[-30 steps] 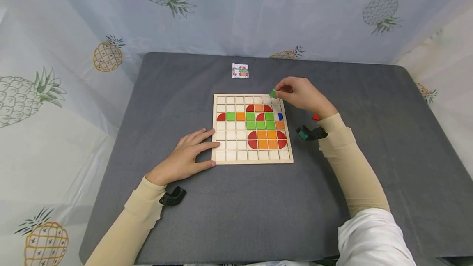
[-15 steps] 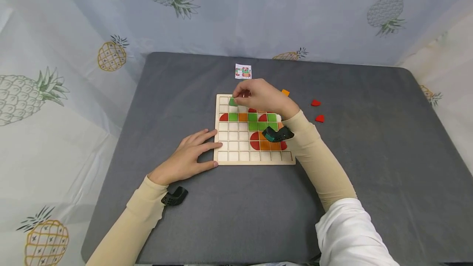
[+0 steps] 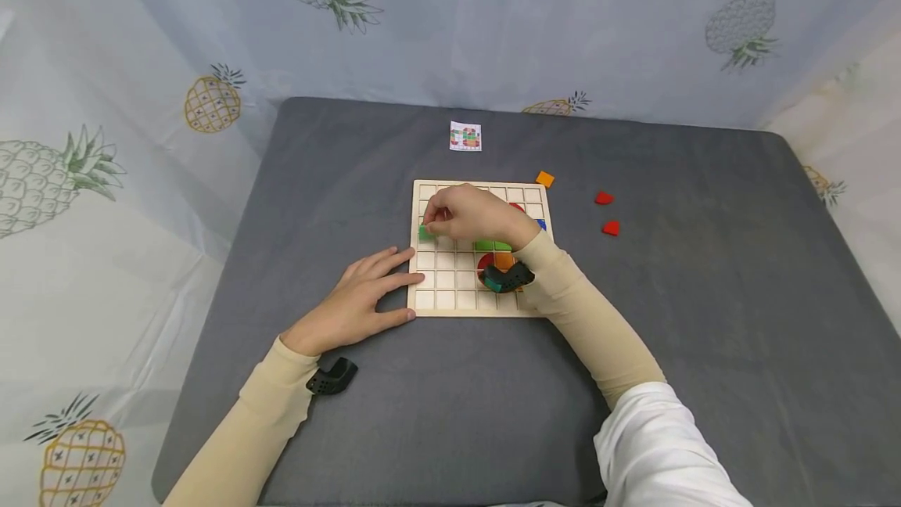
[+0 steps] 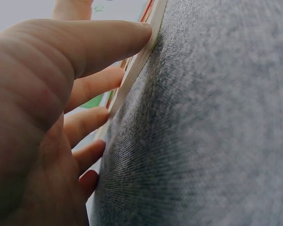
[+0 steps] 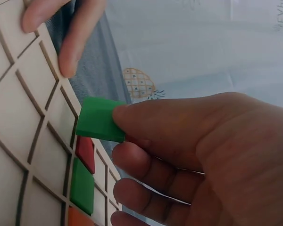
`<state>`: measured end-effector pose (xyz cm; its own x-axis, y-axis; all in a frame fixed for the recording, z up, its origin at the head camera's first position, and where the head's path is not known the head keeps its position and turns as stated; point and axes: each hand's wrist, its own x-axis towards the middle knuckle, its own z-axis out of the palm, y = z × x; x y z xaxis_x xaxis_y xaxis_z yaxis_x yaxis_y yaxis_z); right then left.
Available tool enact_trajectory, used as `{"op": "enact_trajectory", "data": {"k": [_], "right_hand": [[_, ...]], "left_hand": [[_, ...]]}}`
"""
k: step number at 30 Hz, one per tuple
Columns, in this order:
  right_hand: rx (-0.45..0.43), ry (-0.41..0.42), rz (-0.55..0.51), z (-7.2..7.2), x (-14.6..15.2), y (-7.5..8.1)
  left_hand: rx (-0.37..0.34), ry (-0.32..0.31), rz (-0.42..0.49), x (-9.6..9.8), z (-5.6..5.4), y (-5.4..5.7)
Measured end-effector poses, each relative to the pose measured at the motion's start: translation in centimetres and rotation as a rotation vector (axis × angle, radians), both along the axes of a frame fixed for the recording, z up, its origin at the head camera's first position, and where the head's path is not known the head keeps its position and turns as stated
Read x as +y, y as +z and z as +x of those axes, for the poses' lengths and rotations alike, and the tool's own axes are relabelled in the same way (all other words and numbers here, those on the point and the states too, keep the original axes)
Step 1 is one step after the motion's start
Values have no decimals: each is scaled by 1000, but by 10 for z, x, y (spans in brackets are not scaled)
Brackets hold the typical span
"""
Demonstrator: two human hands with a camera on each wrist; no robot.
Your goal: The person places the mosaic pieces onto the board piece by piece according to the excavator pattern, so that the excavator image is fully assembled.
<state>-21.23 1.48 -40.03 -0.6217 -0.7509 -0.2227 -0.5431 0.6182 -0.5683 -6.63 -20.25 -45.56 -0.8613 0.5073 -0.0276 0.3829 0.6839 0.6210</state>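
Note:
A light wooden grid board (image 3: 446, 300) lies on the grey table, with coloured tiles set in some of its squares. My right hand (image 3: 475, 213) pinches a square green tile (image 5: 99, 117) between thumb and index finger, over the board's left column. Below that tile in the right wrist view, a red piece (image 5: 86, 154), another green tile (image 5: 82, 186) and an orange tile (image 5: 78, 217) sit in the grid. Fingers spread, my left hand (image 3: 352, 303) rests against the board's left edge. The right hand and forearm hide part of the filled squares.
Behind the board lies a small printed pattern card (image 3: 465, 136). A loose orange tile (image 3: 545, 178) is by the board's far right corner. Two red pieces (image 3: 604, 198) lie apart on the table to the right. A pineapple-print curtain (image 3: 408, 22) hangs behind the table.
My right hand has carried the green tile leftward from the board's far right corner, then nearer to me along the left column. The left hand has stayed at the board's edge.

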Motion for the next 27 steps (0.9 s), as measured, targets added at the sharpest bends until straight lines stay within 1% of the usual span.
{"op": "enact_trajectory", "data": {"k": [7, 11, 22, 27], "right_hand": [[4, 9, 42, 2, -1, -8], [12, 0, 60, 3, -2, -11], [95, 4, 97, 5, -4, -10], [154, 37, 100, 6, -6, -13]], "left_hand": [[7, -8, -8, 1, 0, 0], [4, -6, 1, 1, 0, 0], [19, -8, 3, 1, -1, -2], [21, -9, -2, 1, -1, -2]]}}
